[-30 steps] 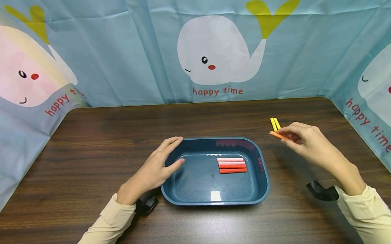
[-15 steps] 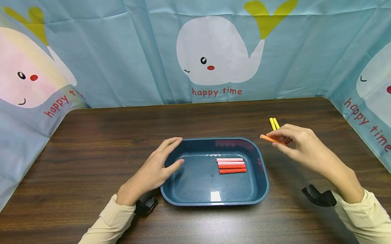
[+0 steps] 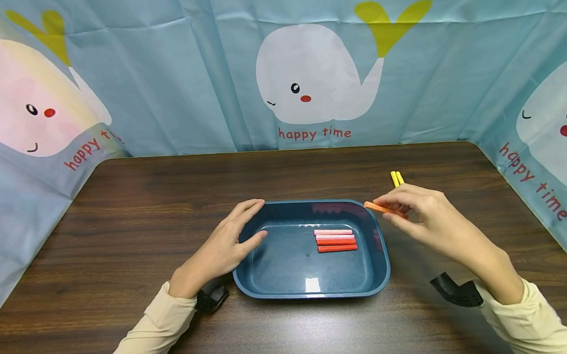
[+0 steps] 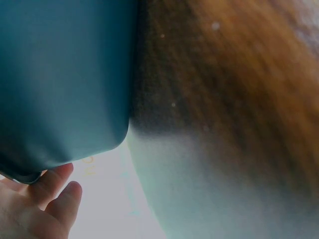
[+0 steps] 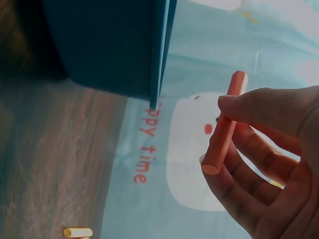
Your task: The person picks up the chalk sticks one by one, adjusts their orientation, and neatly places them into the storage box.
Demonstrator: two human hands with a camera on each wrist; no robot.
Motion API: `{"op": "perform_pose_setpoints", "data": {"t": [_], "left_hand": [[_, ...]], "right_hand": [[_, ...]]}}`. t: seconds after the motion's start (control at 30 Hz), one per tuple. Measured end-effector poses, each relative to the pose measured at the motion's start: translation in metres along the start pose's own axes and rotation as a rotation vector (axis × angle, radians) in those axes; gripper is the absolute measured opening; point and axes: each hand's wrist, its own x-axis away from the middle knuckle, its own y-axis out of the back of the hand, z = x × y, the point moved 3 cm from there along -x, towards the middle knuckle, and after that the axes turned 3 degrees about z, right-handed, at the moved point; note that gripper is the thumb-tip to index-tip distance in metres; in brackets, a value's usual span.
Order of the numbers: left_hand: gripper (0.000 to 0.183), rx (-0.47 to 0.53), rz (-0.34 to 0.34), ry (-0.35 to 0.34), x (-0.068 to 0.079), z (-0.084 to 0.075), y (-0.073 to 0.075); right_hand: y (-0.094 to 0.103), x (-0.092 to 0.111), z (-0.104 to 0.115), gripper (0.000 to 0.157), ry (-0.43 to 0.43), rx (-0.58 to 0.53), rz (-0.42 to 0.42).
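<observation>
Between the thumb and fingers of my right hand point(image 3: 429, 211) is an orange chalk stick point(image 5: 223, 134). In the head view its tip overlaps the far right corner of a dark blue plastic tray point(image 3: 315, 294). My left hand point(image 3: 226, 243) rests at the tray's left rim, fingers fairly straight along the far left corner and thumb extending over the inside. Its fingertips point(image 4: 62, 172) show against the outer wall in the left wrist view. Inside the tray, towards the right, two pink chalk sticks point(image 3: 333, 232) lie beside two red chalk sticks point(image 3: 337, 248).
Two yellow chalk sticks point(image 3: 397, 178) lie on the dark wooden table point(image 3: 167, 189), beyond the right hand, which partly covers them. A light blue curtain point(image 3: 208, 68) printed with whales hangs behind the table and along its sides.
My right hand has moved left with the orange chalk, from near the yellow sticks to the tray's far right corner. The left hand and the tray stay put.
</observation>
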Motion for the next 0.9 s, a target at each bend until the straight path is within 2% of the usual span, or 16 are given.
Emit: {"op": "perform_pose_setpoints", "data": {"t": [0.2, 0.47, 0.7, 0.9], "left_hand": [[0.063, -0.007, 0.0, 0.0, 0.0, 0.0, 0.0], [0.063, -0.013, -0.005, 0.003, 0.0, 0.0, 0.0], [0.063, -0.012, -0.003, 0.005, 0.0, 0.0, 0.0], [0.064, -0.009, 0.001, 0.004, 0.0, 0.0, 0.0]], "right_hand": [[-0.006, -0.003, 0.008, 0.04, -0.001, -0.003, 0.014], [-0.017, -0.008, 0.018, 0.034, 0.046, -0.081, 0.032], [-0.027, -0.012, 0.024, 0.032, 0.048, -0.086, 0.062], [-0.036, -0.014, 0.027, 0.031, 0.061, -0.136, 0.09]]}}
